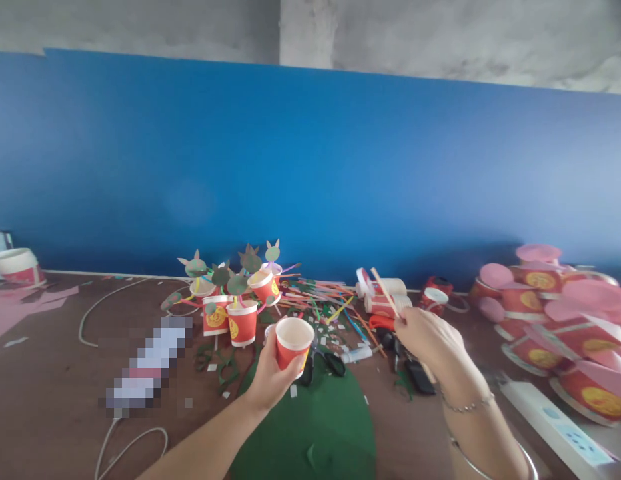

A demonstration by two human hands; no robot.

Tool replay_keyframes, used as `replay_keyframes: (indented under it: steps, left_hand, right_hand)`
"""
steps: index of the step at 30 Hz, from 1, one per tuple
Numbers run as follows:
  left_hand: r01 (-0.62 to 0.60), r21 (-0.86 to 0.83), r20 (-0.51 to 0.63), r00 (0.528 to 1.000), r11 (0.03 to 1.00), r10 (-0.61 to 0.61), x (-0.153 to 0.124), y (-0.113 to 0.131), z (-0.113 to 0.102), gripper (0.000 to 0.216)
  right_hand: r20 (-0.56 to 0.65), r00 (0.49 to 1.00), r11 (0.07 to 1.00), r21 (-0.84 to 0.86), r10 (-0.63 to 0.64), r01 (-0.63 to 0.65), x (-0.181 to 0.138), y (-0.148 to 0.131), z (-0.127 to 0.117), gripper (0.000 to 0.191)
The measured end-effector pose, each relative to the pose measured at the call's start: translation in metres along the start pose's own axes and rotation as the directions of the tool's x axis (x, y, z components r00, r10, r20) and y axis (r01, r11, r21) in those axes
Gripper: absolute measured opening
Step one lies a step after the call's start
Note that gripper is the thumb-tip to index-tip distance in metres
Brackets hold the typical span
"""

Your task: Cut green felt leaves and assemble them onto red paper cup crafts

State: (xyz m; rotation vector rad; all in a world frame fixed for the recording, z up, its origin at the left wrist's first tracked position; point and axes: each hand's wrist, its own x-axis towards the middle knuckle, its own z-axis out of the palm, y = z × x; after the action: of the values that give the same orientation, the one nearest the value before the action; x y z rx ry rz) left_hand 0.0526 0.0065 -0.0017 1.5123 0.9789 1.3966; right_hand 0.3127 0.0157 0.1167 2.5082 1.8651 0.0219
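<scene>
My left hand is wrapped round a red paper cup with a white inside, held upright above a sheet of green paper. My right hand pinches a thin pale stick that points up and to the left. The two hands are about a hand's width apart. Behind the cup stand several red cups with green paper cut-outs on straws. A pair of black-handled scissors lies just behind the held cup.
Coloured straws and paper scraps litter the brown table. Red cups with pink lids are piled at right. A white power strip lies front right, white cable front left, a bowl far left.
</scene>
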Motion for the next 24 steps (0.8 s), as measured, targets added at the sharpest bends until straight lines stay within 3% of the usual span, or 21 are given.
replay_keyframes:
  steps: [4, 8, 15, 24]
  left_hand:
    - [-0.012, 0.021, 0.011, 1.0, 1.0, 0.012, 0.0, 0.0, 0.0, 0.06]
    - [0.013, 0.015, 0.008, 1.0, 1.0, -0.013, 0.0, -0.001, 0.0, 0.064]
    - [0.022, 0.018, 0.0, 1.0, 1.0, -0.022, 0.0, -0.009, 0.001, 0.067]
    - [0.025, 0.044, 0.01, 1.0, 0.999, -0.025, 0.0, -0.009, 0.0, 0.065]
  right_hand:
    - [0.112, 0.98, 0.987, 0.021, -0.162, 0.161, -0.003, -0.018, 0.012, 0.027]
    - [0.119, 0.955, 0.962, 0.062, -0.27, 0.264, -0.002, -0.03, 0.028, 0.025]
    - [-0.057, 0.969, 0.962, 0.124, -0.24, 0.245, 0.016, -0.028, 0.044, 0.028]
    - [-0.263, 0.951, 0.984, 0.03, -0.159, 0.173, 0.065, -0.049, 0.064, 0.026]
